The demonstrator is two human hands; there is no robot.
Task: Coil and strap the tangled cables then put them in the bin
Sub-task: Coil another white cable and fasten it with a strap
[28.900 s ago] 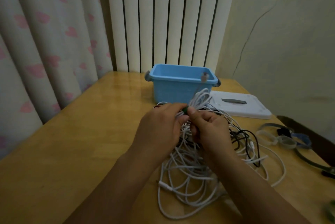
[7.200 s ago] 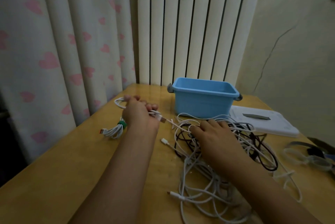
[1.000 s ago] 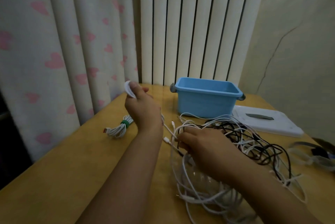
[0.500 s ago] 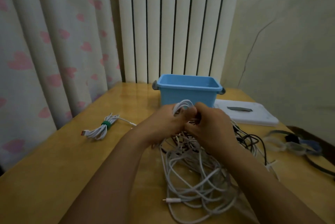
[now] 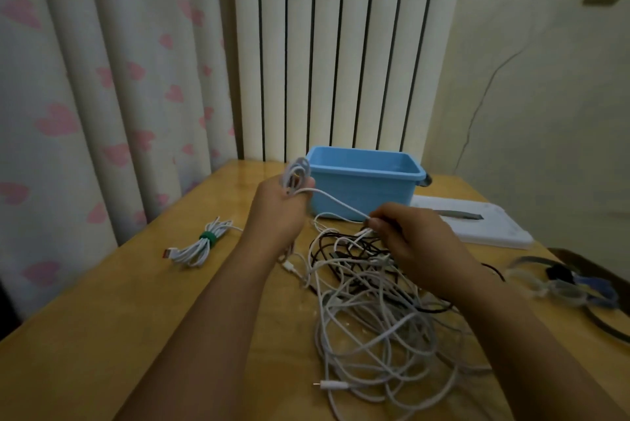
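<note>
A tangle of white and black cables (image 5: 378, 315) lies on the wooden table (image 5: 102, 335) in front of me. My left hand (image 5: 278, 212) is raised beside the blue bin (image 5: 364, 187) and grips a small coil of white cable (image 5: 297, 172). From that coil one white strand (image 5: 341, 204) runs right to my right hand (image 5: 414, 241), which pinches it just above the tangle. A finished white coil with a green strap (image 5: 201, 243) lies apart on the left of the table.
The bin's white lid (image 5: 477, 224) lies flat to the right of the bin. Loose straps (image 5: 562, 284) sit near the table's right edge. Curtains hang at the left, a radiator stands behind the bin, and a wall closes the right side.
My hands were together over the tangle half a second ago; now they are apart, the left lifted toward the bin with the small coil and the right holding the stretched strand.
</note>
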